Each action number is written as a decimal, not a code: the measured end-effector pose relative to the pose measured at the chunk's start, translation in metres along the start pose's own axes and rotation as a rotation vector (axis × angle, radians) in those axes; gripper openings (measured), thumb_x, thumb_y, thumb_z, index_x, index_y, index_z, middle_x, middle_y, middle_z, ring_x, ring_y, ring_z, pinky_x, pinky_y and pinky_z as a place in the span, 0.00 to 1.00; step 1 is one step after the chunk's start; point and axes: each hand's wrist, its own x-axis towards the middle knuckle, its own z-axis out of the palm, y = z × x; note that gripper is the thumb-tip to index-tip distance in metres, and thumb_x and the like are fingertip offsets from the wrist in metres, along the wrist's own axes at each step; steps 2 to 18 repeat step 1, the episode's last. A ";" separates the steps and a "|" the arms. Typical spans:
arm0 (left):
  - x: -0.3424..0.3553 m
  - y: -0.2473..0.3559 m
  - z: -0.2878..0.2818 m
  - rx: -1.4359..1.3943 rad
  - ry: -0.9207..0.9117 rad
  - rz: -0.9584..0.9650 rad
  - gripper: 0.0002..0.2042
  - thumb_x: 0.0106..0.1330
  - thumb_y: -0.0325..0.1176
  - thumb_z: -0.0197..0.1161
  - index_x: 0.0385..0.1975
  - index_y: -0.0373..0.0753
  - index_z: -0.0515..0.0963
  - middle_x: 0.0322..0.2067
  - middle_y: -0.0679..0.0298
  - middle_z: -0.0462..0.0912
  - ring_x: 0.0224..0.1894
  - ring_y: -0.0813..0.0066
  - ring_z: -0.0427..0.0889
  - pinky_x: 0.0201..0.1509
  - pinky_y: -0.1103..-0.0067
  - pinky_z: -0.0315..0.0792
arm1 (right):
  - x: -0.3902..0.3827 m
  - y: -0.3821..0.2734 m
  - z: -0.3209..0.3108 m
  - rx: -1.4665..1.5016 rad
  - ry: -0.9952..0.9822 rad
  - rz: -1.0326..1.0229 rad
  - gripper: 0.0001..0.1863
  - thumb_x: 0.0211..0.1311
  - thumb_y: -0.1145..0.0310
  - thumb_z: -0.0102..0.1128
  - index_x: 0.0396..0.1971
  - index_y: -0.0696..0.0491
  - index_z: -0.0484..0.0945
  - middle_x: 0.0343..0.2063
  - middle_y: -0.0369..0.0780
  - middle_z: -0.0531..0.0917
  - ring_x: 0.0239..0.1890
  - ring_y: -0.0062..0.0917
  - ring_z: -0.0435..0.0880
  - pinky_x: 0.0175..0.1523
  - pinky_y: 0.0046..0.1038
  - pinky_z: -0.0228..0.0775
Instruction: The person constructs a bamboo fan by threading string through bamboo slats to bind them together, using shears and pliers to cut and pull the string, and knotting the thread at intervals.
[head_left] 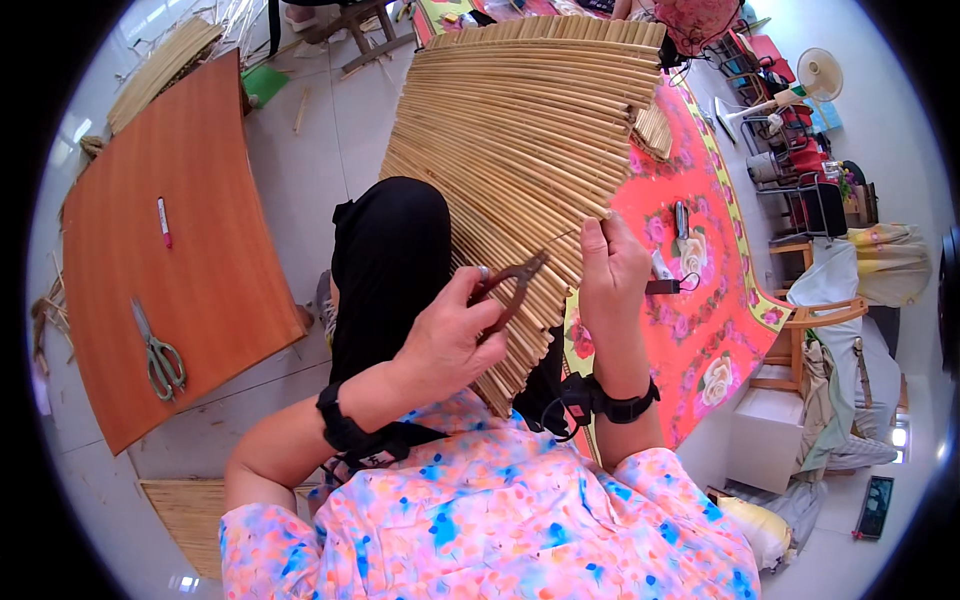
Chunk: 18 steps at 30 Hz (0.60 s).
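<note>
A fan-shaped mat of thin reed sticks (510, 120), bound side by side, lies slanting across my lap and spreads away from me. My left hand (450, 335) is wrapped round the handles of dark, worn pliers (518, 285). Their jaws point to the right, over the mat's lower right part. From the jaw tips a thin wire (562, 237) runs to my right hand (612, 265). That hand is closed at the mat's right edge, thumb on top, pinching the wire's end there; its fingertips are partly hidden.
Left, an orange-brown board (180, 260) carries scissors (160, 360) and a marker (164, 222). Right, a red floral cloth (690, 350) holds a folding knife (681, 220) and a small reed piece (652, 132). A white fan (815, 78) and wooden chair (820, 312) stand beyond.
</note>
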 end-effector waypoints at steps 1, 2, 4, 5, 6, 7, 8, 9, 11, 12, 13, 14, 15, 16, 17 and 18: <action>0.003 0.001 0.004 -0.016 -0.004 0.002 0.05 0.55 0.27 0.61 0.28 0.33 0.75 0.42 0.51 0.69 0.41 0.55 0.76 0.45 0.69 0.74 | 0.000 0.000 -0.001 -0.003 0.001 0.001 0.14 0.67 0.64 0.52 0.29 0.60 0.75 0.15 0.47 0.73 0.16 0.33 0.72 0.24 0.33 0.61; 0.003 0.001 0.004 -0.016 -0.004 0.002 0.05 0.55 0.27 0.61 0.28 0.33 0.75 0.42 0.51 0.69 0.41 0.55 0.76 0.45 0.69 0.74 | 0.000 0.000 -0.001 -0.003 0.001 0.001 0.14 0.67 0.64 0.52 0.29 0.60 0.75 0.15 0.47 0.73 0.16 0.33 0.72 0.24 0.33 0.61; 0.003 0.001 0.004 -0.016 -0.004 0.002 0.05 0.55 0.27 0.61 0.28 0.33 0.75 0.42 0.51 0.69 0.41 0.55 0.76 0.45 0.69 0.74 | 0.000 0.000 -0.001 -0.003 0.001 0.001 0.14 0.67 0.64 0.52 0.29 0.60 0.75 0.15 0.47 0.73 0.16 0.33 0.72 0.24 0.33 0.61; 0.003 0.001 0.004 -0.016 -0.004 0.002 0.05 0.55 0.27 0.61 0.28 0.33 0.75 0.42 0.51 0.69 0.41 0.55 0.76 0.45 0.69 0.74 | 0.000 0.000 -0.001 -0.003 0.001 0.001 0.14 0.67 0.64 0.52 0.29 0.60 0.75 0.15 0.47 0.73 0.16 0.33 0.72 0.24 0.33 0.61; 0.003 0.001 0.004 -0.016 -0.004 0.002 0.05 0.55 0.27 0.61 0.28 0.33 0.75 0.42 0.51 0.69 0.41 0.55 0.76 0.45 0.69 0.74 | 0.000 0.000 -0.001 -0.003 0.001 0.001 0.14 0.67 0.64 0.52 0.29 0.60 0.75 0.15 0.47 0.73 0.16 0.33 0.72 0.24 0.33 0.61; 0.003 0.001 0.004 -0.016 -0.004 0.002 0.05 0.55 0.27 0.61 0.28 0.33 0.75 0.42 0.51 0.69 0.41 0.55 0.76 0.45 0.69 0.74 | 0.000 0.000 -0.001 -0.003 0.001 0.001 0.14 0.67 0.64 0.52 0.29 0.60 0.75 0.15 0.47 0.73 0.16 0.33 0.72 0.24 0.33 0.61; 0.003 0.001 0.004 -0.016 -0.004 0.002 0.05 0.55 0.27 0.61 0.28 0.33 0.75 0.42 0.51 0.69 0.41 0.55 0.76 0.45 0.69 0.74 | 0.000 0.000 -0.001 -0.003 0.001 0.001 0.14 0.67 0.64 0.52 0.29 0.60 0.75 0.15 0.47 0.73 0.16 0.33 0.72 0.24 0.33 0.61; 0.003 0.001 0.004 -0.016 -0.004 0.002 0.05 0.55 0.27 0.61 0.28 0.33 0.75 0.42 0.51 0.69 0.41 0.55 0.76 0.45 0.69 0.74 | 0.000 0.000 -0.001 -0.003 0.001 0.001 0.14 0.67 0.64 0.52 0.29 0.60 0.75 0.15 0.47 0.73 0.16 0.33 0.72 0.24 0.33 0.61; 0.003 0.001 0.004 -0.016 -0.004 0.002 0.05 0.55 0.27 0.61 0.28 0.33 0.75 0.42 0.51 0.69 0.41 0.55 0.76 0.45 0.69 0.74 | 0.000 0.000 -0.001 -0.003 0.001 0.001 0.14 0.67 0.64 0.52 0.29 0.60 0.75 0.15 0.47 0.73 0.16 0.33 0.72 0.24 0.33 0.61; 0.003 0.001 0.004 -0.016 -0.004 0.002 0.05 0.55 0.27 0.61 0.28 0.33 0.75 0.42 0.51 0.69 0.41 0.55 0.76 0.45 0.69 0.74 | 0.000 0.000 -0.001 -0.003 0.001 0.001 0.14 0.67 0.64 0.52 0.29 0.60 0.75 0.15 0.47 0.73 0.16 0.33 0.72 0.24 0.33 0.61; 0.003 0.001 0.004 -0.016 -0.004 0.002 0.05 0.55 0.27 0.61 0.28 0.33 0.75 0.42 0.51 0.69 0.41 0.55 0.76 0.45 0.69 0.74 | 0.000 0.000 -0.001 -0.003 0.001 0.001 0.14 0.67 0.64 0.52 0.29 0.60 0.75 0.15 0.47 0.73 0.16 0.33 0.72 0.24 0.33 0.61; 0.003 0.001 0.004 -0.016 -0.004 0.002 0.05 0.55 0.27 0.61 0.28 0.33 0.75 0.42 0.51 0.69 0.41 0.55 0.76 0.45 0.69 0.74 | 0.000 0.000 -0.001 -0.003 0.001 0.001 0.14 0.67 0.64 0.52 0.29 0.60 0.75 0.15 0.47 0.73 0.16 0.33 0.72 0.24 0.33 0.61; 0.003 0.001 0.004 -0.016 -0.004 0.002 0.05 0.55 0.27 0.61 0.28 0.33 0.75 0.42 0.51 0.69 0.41 0.55 0.76 0.45 0.69 0.74 | 0.000 0.000 -0.001 -0.003 0.001 0.001 0.14 0.67 0.64 0.52 0.29 0.60 0.75 0.15 0.47 0.73 0.16 0.33 0.72 0.24 0.33 0.61; 0.003 0.001 0.004 -0.016 -0.004 0.002 0.05 0.55 0.27 0.61 0.28 0.33 0.75 0.42 0.51 0.69 0.41 0.55 0.76 0.45 0.69 0.74 | 0.000 0.000 -0.001 -0.003 0.001 0.001 0.14 0.67 0.64 0.52 0.29 0.60 0.75 0.15 0.47 0.73 0.16 0.33 0.72 0.24 0.33 0.61; 0.003 0.001 0.004 -0.016 -0.004 0.002 0.05 0.55 0.27 0.61 0.28 0.33 0.75 0.42 0.51 0.69 0.41 0.55 0.76 0.45 0.69 0.74 | 0.000 0.000 -0.001 -0.003 0.001 0.001 0.14 0.67 0.64 0.52 0.29 0.60 0.75 0.15 0.47 0.73 0.16 0.33 0.72 0.24 0.33 0.61; 0.003 0.001 0.004 -0.016 -0.004 0.002 0.05 0.55 0.27 0.61 0.28 0.33 0.75 0.42 0.51 0.69 0.41 0.55 0.76 0.45 0.69 0.74 | 0.000 0.000 -0.001 -0.003 0.001 0.001 0.14 0.67 0.64 0.52 0.29 0.60 0.75 0.15 0.47 0.73 0.16 0.33 0.72 0.24 0.33 0.61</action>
